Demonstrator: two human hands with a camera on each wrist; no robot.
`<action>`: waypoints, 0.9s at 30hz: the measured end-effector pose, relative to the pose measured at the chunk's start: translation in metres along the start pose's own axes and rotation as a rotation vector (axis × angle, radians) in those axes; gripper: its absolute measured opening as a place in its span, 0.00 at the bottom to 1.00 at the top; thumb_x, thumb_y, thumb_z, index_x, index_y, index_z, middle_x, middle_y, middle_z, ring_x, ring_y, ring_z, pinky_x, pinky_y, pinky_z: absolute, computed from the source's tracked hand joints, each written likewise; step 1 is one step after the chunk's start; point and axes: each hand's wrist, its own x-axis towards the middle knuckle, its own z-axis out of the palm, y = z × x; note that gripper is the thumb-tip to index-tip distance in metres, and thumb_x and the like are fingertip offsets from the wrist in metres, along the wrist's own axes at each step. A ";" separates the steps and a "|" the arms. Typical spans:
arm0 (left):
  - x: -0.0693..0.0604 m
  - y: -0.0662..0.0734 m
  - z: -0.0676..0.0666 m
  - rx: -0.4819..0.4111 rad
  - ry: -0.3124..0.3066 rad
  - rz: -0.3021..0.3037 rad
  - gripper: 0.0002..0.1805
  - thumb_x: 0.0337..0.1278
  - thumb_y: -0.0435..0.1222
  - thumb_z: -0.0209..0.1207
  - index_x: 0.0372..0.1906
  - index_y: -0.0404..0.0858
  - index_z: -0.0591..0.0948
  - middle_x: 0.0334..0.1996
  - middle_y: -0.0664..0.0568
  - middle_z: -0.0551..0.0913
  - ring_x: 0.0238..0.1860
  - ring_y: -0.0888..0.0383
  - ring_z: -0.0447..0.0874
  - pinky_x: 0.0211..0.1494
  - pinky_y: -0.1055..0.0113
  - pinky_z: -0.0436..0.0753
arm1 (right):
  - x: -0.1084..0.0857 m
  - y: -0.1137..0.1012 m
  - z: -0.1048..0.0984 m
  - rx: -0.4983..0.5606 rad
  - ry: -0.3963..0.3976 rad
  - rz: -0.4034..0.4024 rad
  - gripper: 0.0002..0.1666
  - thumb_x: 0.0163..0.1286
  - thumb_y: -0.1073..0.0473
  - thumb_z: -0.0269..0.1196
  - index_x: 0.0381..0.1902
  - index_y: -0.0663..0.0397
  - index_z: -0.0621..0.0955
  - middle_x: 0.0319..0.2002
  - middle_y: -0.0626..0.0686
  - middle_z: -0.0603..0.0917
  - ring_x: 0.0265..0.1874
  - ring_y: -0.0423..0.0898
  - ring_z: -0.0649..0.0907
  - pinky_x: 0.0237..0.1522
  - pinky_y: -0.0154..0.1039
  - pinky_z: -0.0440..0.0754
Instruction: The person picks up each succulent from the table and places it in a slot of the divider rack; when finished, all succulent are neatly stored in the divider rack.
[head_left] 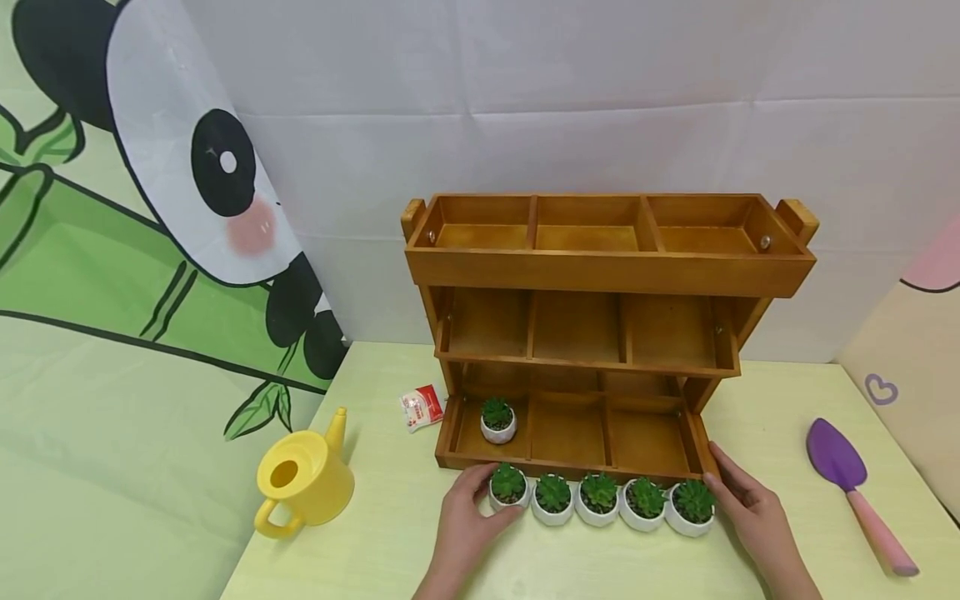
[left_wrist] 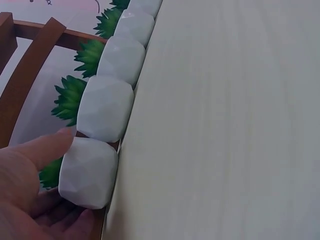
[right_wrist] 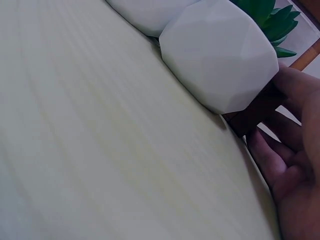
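A row of several small potted succulents in white faceted pots [head_left: 598, 510] stands along the front of a brown three-tier wooden plant stand [head_left: 611, 268]. My left hand [head_left: 468, 521] holds the leftmost potted succulent [left_wrist: 89, 172] between thumb and fingers; part of its plant is hidden by the hand in the left wrist view. At the stand's lower right front corner, my right hand [head_left: 757, 517] grips the wood, its thumb close beside the rightmost potted succulent [right_wrist: 220, 57]. Another potted succulent [head_left: 498, 422] sits in the bottom tier's left compartment.
Left of the stand are a yellow watering can [head_left: 311, 479] and a small red-and-white packet [head_left: 422, 407]. A purple trowel with a pink handle [head_left: 855, 487] lies to the right. Behind the table [head_left: 600, 571] hangs a pale cloth backdrop [head_left: 600, 100].
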 end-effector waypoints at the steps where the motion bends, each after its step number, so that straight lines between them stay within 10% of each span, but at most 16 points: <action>1: 0.000 0.001 0.001 0.018 0.011 0.002 0.36 0.40 0.37 0.84 0.59 0.34 0.83 0.54 0.50 0.83 0.58 0.49 0.83 0.65 0.59 0.81 | 0.000 0.000 0.000 0.001 -0.001 0.000 0.35 0.81 0.47 0.59 0.80 0.49 0.67 0.74 0.62 0.67 0.57 0.15 0.66 0.53 0.13 0.69; 12: -0.002 0.009 0.009 0.164 0.087 0.011 0.36 0.36 0.39 0.85 0.56 0.34 0.84 0.52 0.50 0.84 0.55 0.48 0.83 0.64 0.49 0.80 | -0.001 -0.002 0.000 0.009 0.003 -0.002 0.35 0.81 0.47 0.60 0.80 0.48 0.68 0.75 0.60 0.67 0.58 0.15 0.66 0.54 0.13 0.69; 27: -0.002 0.006 0.012 0.146 0.118 -0.009 0.36 0.34 0.38 0.85 0.55 0.34 0.85 0.51 0.50 0.86 0.55 0.49 0.85 0.64 0.51 0.81 | -0.001 0.000 0.000 0.013 0.010 -0.017 0.35 0.81 0.48 0.60 0.80 0.50 0.68 0.74 0.60 0.67 0.58 0.15 0.66 0.54 0.14 0.69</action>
